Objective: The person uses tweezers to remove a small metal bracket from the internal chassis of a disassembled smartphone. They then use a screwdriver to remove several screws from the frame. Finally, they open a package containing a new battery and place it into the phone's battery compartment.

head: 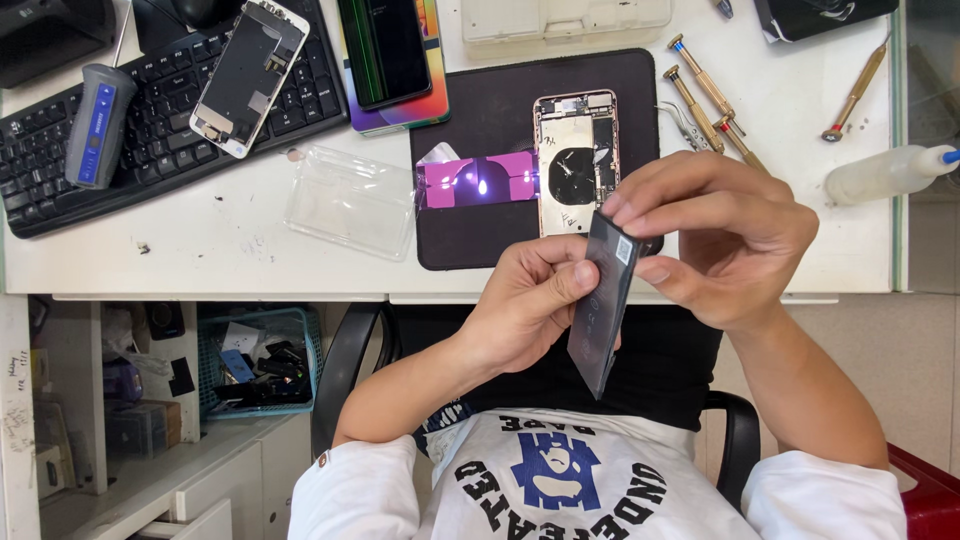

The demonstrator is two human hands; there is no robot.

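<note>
A: Which step was judged to be in hand?

B: A flat dark battery (603,300) was held above the desk edge (230,262), near the opened phone housing (575,160) on the black mat (480,235); handling before fitting was inferred; alignment over the housing would be called for next.

A: How were the fingers set?

B: The left hand (520,310) was closed narrowly, thumb pressed on the battery face; the right hand (715,235) was pinched on its upper end, fingertips (618,205) close together.
</note>
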